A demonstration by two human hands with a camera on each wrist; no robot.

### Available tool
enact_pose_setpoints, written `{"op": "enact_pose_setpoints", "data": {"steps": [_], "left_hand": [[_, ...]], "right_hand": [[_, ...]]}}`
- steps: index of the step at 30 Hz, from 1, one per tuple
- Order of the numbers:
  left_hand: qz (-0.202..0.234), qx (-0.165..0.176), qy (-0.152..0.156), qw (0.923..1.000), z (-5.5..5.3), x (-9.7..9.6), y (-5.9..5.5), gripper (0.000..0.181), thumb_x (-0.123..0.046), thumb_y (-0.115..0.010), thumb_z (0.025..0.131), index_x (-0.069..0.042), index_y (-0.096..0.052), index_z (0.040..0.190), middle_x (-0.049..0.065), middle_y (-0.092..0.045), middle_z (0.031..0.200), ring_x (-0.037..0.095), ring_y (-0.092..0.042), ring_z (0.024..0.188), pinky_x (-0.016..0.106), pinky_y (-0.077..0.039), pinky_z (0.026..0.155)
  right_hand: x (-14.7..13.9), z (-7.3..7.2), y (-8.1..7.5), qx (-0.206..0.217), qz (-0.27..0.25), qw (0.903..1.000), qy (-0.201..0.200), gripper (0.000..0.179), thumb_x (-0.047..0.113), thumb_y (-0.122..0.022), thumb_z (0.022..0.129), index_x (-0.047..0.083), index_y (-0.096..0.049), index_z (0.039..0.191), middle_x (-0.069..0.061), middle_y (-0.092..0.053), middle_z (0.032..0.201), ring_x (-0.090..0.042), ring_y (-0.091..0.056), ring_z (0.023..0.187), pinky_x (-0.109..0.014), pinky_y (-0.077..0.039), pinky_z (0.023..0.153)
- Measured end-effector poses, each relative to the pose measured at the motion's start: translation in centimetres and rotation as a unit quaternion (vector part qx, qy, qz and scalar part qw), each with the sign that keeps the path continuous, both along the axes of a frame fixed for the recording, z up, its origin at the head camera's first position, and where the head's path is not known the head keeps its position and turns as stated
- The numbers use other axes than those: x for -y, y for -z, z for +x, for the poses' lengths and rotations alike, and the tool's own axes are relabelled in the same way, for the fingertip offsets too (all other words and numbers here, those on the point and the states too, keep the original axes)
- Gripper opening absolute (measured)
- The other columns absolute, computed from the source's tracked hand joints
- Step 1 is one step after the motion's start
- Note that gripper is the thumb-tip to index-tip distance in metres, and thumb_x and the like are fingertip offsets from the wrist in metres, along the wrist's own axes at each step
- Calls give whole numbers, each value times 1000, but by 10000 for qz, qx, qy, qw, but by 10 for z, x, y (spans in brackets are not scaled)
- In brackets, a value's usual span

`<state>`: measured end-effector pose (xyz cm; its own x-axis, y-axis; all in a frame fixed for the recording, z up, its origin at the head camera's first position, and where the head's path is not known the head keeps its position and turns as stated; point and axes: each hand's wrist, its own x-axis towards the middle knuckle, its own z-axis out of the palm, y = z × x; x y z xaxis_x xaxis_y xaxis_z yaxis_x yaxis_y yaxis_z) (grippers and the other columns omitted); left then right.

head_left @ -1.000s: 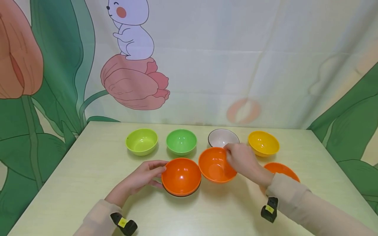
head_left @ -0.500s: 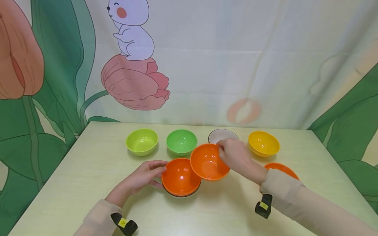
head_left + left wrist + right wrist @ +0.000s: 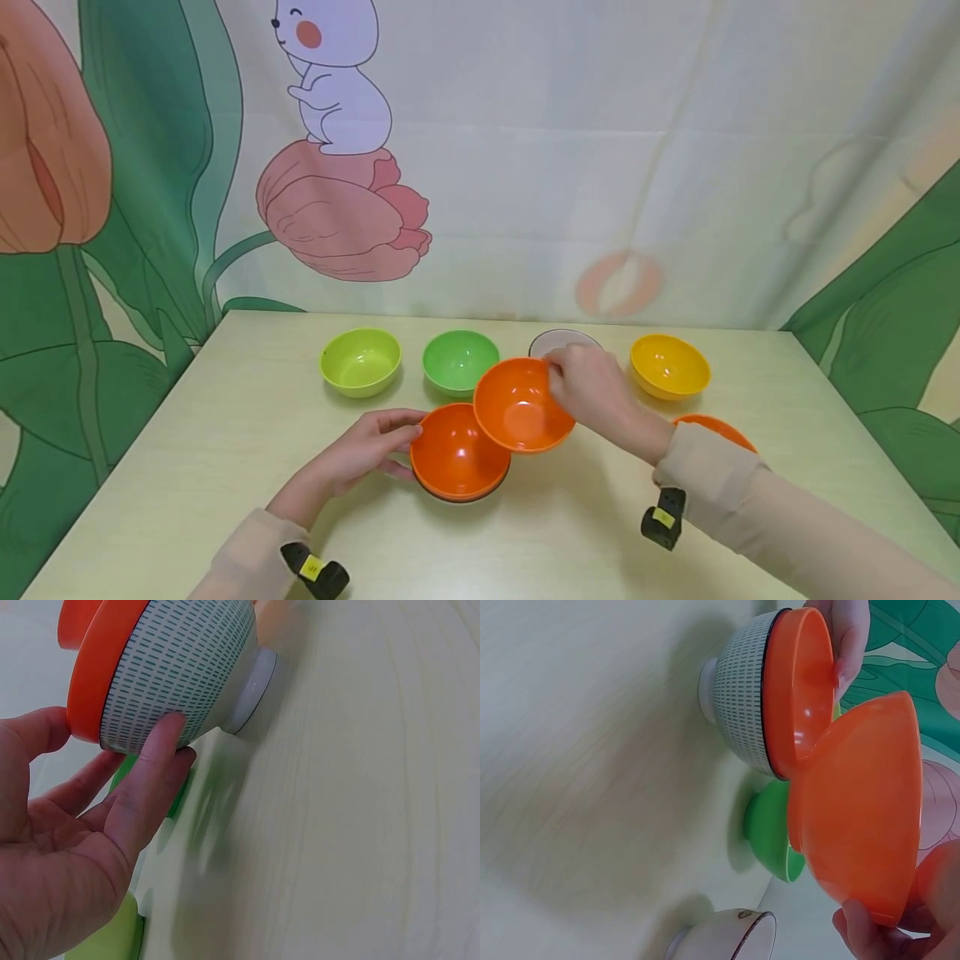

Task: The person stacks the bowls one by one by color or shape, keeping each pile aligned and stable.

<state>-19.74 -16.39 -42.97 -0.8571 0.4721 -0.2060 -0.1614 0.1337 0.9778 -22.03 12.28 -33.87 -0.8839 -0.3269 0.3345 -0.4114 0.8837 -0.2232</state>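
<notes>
- A glossy orange round plastic-looking bowl (image 3: 521,417) is held up above the surface (image 3: 375,550), its inside turned toward the head camera and its smooth outer wall and low foot shown in the right wrist view.
- Its rim is tilted, and its lower left part is overlapped with a second glossy orange round bowl (image 3: 453,462) in the head view; whether the two are touching cannot be told.
- The second orange bowl is nested in a round white bowl with green dashes (image 3: 180,667), whose dark rim line and pale foot ring are seen from the wrists.
- The right hand (image 3: 600,392) is bent over the raised bowl's right edge, knuckles up; its grip is closed on the rim, the wall being pinched between thumb and fingers.
- The left hand (image 3: 375,446) is reached in from the side; its grip is parted only by the nested pair, with one fingertip laid at the orange rim and other fingers pressed to the dashed wall.
- Behind, a yellow-green round bowl (image 3: 362,362), a green round bowl (image 3: 459,362), a white round bowl with a dark rim (image 3: 558,342) and a yellow round bowl (image 3: 670,367) are lined up; the white one is partly covered by the right hand.
- A third orange bowl (image 3: 716,429) is mostly hidden by the beige right sleeve (image 3: 720,492).
</notes>
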Motion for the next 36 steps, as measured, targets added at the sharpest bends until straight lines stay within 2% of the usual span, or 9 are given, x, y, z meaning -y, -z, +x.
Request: {"op": "enact_pose_setpoints", "data": {"steps": [6, 10, 19, 36], "left_hand": [[10, 13, 11, 10000, -1, 0, 1, 47, -21, -51, 94, 3, -43, 133, 18, -51, 129, 23, -62, 97, 43, -56, 77], [14, 36, 16, 10000, -1, 0, 1, 46, -21, -51, 94, 3, -43, 133, 18, -51, 130, 23, -62, 97, 43, -56, 77], [54, -13, 70, 10000, -1, 1, 2, 47, -22, -50, 94, 2, -43, 134, 18, -52, 129, 23, -62, 97, 43, -55, 78], [29, 21, 20, 10000, 1, 2, -1, 49, -23, -50, 95, 4, -40, 135, 21, -50, 130, 24, -62, 97, 42, -56, 78]], "right_hand": [[7, 1, -1, -253, -26, 9996, -143, 20, 3, -57, 79, 8, -75, 82, -4, -68, 72, -16, -55, 62, -26, -49, 58], [12, 1, -1, -266, -16, 9994, -213, 18, 5, -58, 80, 9, -76, 80, -2, -69, 70, -16, -56, 62, -26, -48, 57], [26, 3, 2, 132, -403, 9986, -308, 20, 3, -57, 81, 6, -75, 86, -5, -71, 82, -16, -61, 67, -20, -48, 54], [45, 7, 17, 732, -699, 9942, -356, 20, 3, -57, 81, 7, -75, 87, -4, -70, 81, -12, -56, 63, -17, -44, 49]]}}
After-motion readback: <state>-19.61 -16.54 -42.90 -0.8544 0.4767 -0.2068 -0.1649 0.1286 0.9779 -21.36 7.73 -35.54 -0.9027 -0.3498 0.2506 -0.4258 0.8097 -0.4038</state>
